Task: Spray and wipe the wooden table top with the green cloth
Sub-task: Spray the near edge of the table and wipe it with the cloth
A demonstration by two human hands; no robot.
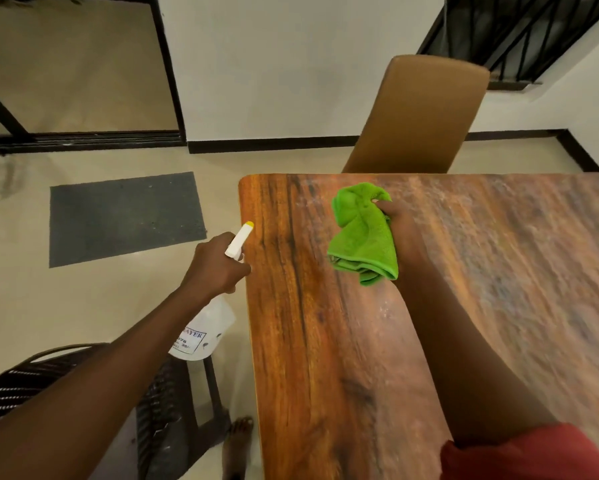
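The wooden table top [325, 341] fills the right half of the view, with its left edge running down the middle. My right hand [403, 233] grips the bunched green cloth [362, 233] over the table's far left part; whether the cloth touches the wood I cannot tell. My left hand [218, 263] holds a white spray bottle [206, 329] by its neck, just off the table's left edge. The bottle's yellow-tipped nozzle [244, 233] points away toward the far corner of the table.
A tan upholstered chair [419, 116] stands at the table's far side. A dark woven chair [83, 375] sits at the lower left beside the table. A grey mat [124, 216] lies on the tiled floor. My bare foot [237, 445] shows near the table's edge.
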